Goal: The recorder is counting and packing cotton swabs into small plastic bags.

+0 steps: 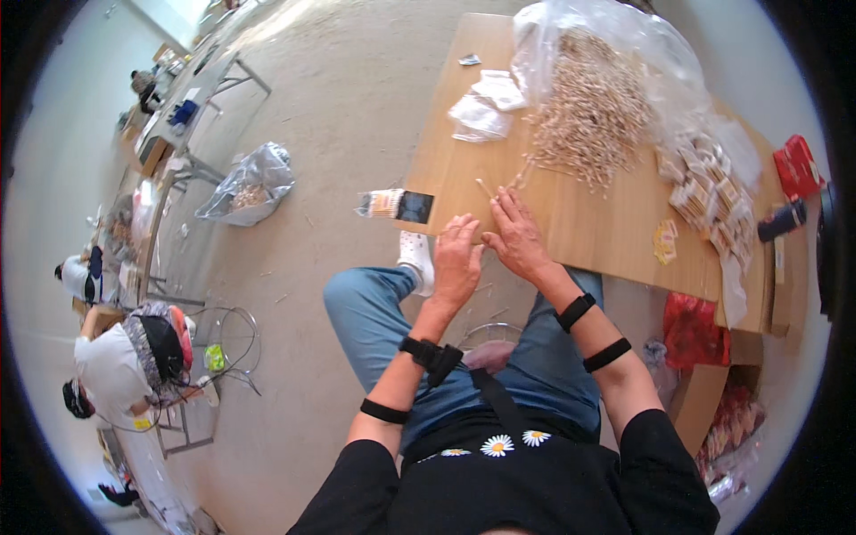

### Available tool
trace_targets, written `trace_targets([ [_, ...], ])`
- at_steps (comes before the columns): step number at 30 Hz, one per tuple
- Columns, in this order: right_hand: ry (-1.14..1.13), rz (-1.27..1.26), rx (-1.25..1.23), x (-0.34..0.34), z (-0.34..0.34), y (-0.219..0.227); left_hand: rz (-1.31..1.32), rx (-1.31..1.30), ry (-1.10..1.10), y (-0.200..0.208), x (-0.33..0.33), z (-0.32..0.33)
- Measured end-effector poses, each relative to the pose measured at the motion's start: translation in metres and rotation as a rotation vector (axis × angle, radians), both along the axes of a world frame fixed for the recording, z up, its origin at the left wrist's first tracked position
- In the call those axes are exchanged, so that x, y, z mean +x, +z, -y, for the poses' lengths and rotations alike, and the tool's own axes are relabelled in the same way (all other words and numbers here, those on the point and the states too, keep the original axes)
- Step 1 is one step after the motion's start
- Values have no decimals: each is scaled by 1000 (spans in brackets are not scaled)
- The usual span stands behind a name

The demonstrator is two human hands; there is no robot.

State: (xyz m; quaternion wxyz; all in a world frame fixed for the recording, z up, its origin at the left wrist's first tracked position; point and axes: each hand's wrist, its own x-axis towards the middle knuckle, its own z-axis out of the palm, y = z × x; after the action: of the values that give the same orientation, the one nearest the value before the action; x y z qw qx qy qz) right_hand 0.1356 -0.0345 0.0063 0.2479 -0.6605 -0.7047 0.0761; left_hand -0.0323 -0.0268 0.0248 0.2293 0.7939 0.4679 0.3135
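Woodgrain tabletop (615, 245) bears heaped slender sticks (593, 111); left fingers (460, 226) and right fingers (509, 208) bend loosely, grip unclear.

Lt-brown wood-look table (580, 218); pale wall (758, 76) past its R edge. Off its L edge, dull grey-beige floor (343, 125), then row of work tables (203, 89) w/ metal legs along 2nd pale wall (45, 201). Bright lt patch (281, 31) on floor beyond far L corner.

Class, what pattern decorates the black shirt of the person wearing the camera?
White daisies with yellow-orange centres, on the shirt front; they show best in the head view.
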Motion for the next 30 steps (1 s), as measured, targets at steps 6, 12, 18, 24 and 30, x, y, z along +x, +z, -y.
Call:
trace_targets([
  [6,-116,-16,47,42,-2,5,-278,-18,-101,-1,19,-2],
  [12,-98,-84,-110,14,-24,27,-451,36,-92,-5,18,0],
  [18,-159,117,-31,22,-34,-3,-370,12,-131,-18,30,4],
  [24,-95,40,-48,40,-42,-22,-443,-105,-106,-12,32,7],
  [30,8,26,14,50,-43,-26,-459,-175,-135,-19,34,-2],
])
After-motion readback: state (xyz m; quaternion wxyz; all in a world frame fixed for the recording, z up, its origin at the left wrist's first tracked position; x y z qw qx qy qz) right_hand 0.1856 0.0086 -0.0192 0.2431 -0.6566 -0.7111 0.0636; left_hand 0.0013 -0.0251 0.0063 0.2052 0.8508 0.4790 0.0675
